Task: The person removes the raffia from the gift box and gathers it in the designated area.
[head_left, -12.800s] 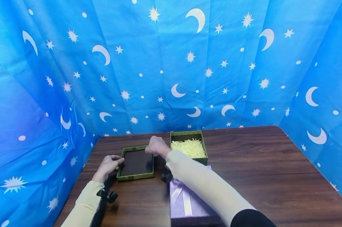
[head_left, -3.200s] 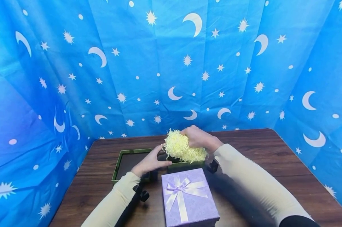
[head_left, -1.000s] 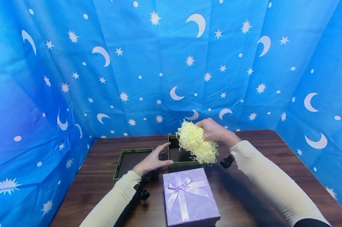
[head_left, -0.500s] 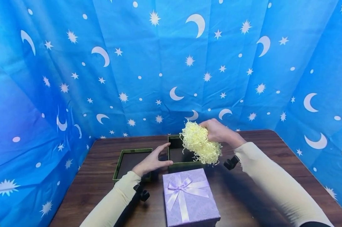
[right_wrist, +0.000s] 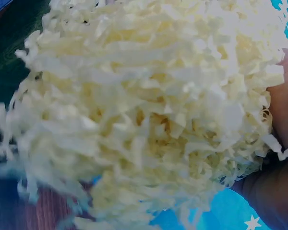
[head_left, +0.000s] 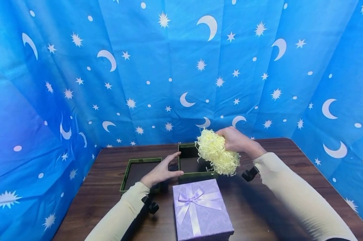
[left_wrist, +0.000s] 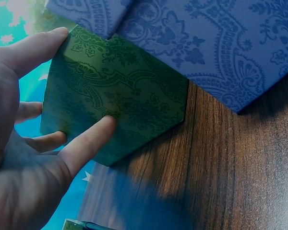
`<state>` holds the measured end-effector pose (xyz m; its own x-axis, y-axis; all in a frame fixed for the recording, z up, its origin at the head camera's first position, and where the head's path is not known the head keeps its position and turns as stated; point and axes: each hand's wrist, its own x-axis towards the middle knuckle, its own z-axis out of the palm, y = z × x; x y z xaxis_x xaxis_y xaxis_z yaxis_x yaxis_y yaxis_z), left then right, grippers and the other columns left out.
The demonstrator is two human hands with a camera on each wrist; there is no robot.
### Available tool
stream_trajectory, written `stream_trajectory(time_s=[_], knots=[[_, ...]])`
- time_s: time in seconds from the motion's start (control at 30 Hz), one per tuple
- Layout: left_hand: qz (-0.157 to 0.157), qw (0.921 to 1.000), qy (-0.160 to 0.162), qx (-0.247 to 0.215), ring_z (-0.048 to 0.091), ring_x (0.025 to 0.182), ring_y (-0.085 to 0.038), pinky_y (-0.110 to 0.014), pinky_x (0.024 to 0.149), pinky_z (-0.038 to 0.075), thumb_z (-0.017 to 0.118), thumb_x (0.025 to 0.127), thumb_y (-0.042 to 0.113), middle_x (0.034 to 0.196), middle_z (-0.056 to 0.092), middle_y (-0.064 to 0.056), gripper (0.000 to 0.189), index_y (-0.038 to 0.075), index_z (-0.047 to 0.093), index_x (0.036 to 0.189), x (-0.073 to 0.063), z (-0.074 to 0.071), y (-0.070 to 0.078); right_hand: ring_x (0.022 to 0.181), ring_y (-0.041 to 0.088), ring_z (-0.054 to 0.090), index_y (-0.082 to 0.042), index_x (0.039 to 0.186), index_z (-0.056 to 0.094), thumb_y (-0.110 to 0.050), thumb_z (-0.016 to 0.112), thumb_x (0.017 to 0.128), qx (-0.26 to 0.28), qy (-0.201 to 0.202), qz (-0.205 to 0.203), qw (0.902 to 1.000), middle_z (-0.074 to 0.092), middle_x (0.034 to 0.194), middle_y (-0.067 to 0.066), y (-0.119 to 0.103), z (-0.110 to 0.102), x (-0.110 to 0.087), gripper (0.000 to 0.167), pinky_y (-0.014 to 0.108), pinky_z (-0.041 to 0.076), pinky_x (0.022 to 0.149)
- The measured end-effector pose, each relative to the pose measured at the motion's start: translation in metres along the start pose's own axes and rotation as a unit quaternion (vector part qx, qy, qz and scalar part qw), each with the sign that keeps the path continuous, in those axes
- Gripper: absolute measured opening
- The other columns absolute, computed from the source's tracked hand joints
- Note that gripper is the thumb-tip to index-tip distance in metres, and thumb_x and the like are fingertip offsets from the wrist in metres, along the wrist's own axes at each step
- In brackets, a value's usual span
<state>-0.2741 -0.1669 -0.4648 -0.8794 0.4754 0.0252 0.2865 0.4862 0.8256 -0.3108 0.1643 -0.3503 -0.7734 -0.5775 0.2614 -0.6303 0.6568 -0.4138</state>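
Over a wooden table (head_left: 91,187), the right hand (head_left: 238,141) grasps yellow shredded paper (head_left: 218,154) above the right side of an open green box (head_left: 196,174). The left hand (head_left: 160,172), fingers extended, touches its left end. 1 purple gift box (head_left: 206,217) sits in front, 1 shallow green tray (head_left: 142,170) left.
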Motion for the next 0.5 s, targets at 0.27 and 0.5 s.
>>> stream_trajectory(time_s=[0.27,0.5], knots=[[0.001,1.0000,0.006,-0.005,0.037,0.140,-0.036,-0.059,0.112,0.033,0.074,0.086,0.035,0.159,0.028,0.000,0.082,0.034,0.027,0.153,-0.001,0.001,-0.002,0.063,0.012,0.049,-0.024,0.086,0.072,0.010,0.061,0.067,-0.008,-0.001,0.005,1.0000,0.061,0.073,-0.008,0.009,-0.001,-0.008,0.040,0.025,0.046,0.060],[-0.003,1.0000,0.003,0.005,0.036,0.140,-0.035,-0.060,0.111,0.033,0.074,0.083,0.046,0.159,0.028,0.001,0.088,0.028,0.026,0.155,-0.001,0.001,-0.001,0.066,0.013,0.052,-0.023,0.090,0.073,0.003,0.068,0.070,-0.006,-0.006,0.031,0.9995,0.064,0.075,-0.007,0.017,0.000,-0.018,0.033,0.026,0.048,0.062]])
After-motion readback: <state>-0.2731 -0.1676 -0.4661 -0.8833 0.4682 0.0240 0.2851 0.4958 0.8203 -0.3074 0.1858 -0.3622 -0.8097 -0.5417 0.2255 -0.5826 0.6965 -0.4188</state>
